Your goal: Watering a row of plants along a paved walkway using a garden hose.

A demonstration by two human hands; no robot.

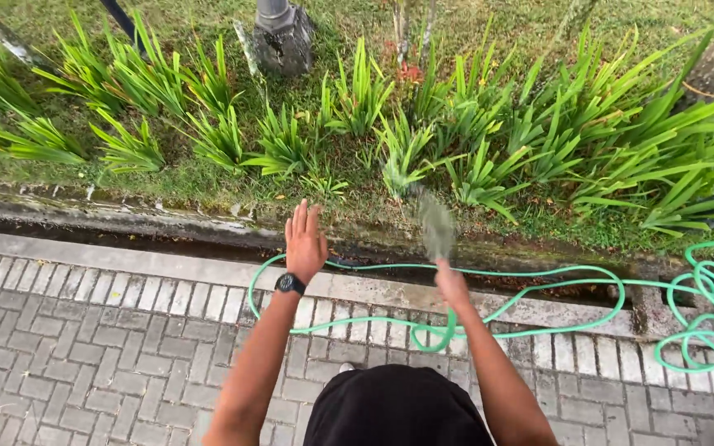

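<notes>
Grey brick paving (84, 347) beside a leafy green plant bed (539, 140) was seen, the left hand (304, 239) held flat and spread, empty, the right hand (449, 279) closed around a blurred thin green rubber hose (539, 272), judged light, floppy, best gripped near its end.

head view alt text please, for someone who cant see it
Seen from above, a person sprays water from a green hose held in the right hand onto leafy green plants. The left hand, wearing a black watch, is open and empty over a brick path.
</notes>
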